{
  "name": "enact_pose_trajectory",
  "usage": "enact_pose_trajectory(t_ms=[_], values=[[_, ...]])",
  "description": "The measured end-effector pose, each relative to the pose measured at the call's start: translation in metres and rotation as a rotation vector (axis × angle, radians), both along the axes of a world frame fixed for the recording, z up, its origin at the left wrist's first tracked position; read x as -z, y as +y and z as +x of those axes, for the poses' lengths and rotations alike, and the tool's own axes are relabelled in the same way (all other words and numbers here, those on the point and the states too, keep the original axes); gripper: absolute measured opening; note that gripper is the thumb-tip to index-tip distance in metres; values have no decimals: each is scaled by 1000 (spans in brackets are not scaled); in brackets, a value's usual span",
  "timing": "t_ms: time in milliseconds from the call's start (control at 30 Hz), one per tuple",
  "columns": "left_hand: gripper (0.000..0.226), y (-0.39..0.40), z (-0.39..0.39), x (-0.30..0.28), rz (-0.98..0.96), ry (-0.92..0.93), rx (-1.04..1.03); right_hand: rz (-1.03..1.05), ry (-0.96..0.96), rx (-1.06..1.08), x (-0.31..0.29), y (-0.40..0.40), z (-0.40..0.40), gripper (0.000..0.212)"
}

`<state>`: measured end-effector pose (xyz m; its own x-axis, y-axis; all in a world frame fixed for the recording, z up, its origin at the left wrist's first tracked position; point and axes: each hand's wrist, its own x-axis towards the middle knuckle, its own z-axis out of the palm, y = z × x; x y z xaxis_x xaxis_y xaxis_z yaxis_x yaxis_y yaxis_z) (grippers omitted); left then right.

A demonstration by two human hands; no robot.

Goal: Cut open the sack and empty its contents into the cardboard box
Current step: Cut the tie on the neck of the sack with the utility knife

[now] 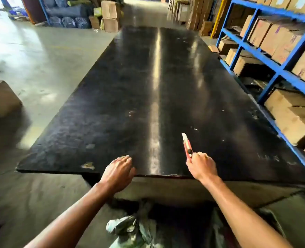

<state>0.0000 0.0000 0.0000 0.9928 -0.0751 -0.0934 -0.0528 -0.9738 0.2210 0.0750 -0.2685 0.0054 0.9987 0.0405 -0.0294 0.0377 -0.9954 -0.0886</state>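
My right hand point(202, 166) grips a red utility knife point(187, 144) with its blade out, pointing away over the near edge of a long black table point(148, 86). My left hand point(118, 171) rests open, palm down, on the table's near edge, holding nothing. Below, between my forearms at the bottom of the view, lies crumpled greenish sack material point(130, 230) inside a dark opening that may be the cardboard box point(184, 190); its nearest wall shows just under the table edge. The sack's contents are hidden.
Blue metal shelving point(266, 59) stacked with cardboard boxes runs along the table's right side. A box pile point(1, 99) stands at the left on the concrete floor. More boxes point(110, 15) and wrapped bundles point(67, 21) stand at the far end.
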Motion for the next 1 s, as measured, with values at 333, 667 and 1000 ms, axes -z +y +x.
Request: enact_pose_trajectory(t_ms=[333, 667, 1000], values=[[79, 1, -10, 59, 92, 67, 88, 172, -24, 155, 54, 5, 48, 40], [58, -2, -41, 68, -48, -135, 123, 912, -84, 378, 52, 25, -29, 20], [37, -26, -148, 207, -405, 172, 19, 1031, -90, 505, 196, 39, -227, 28]])
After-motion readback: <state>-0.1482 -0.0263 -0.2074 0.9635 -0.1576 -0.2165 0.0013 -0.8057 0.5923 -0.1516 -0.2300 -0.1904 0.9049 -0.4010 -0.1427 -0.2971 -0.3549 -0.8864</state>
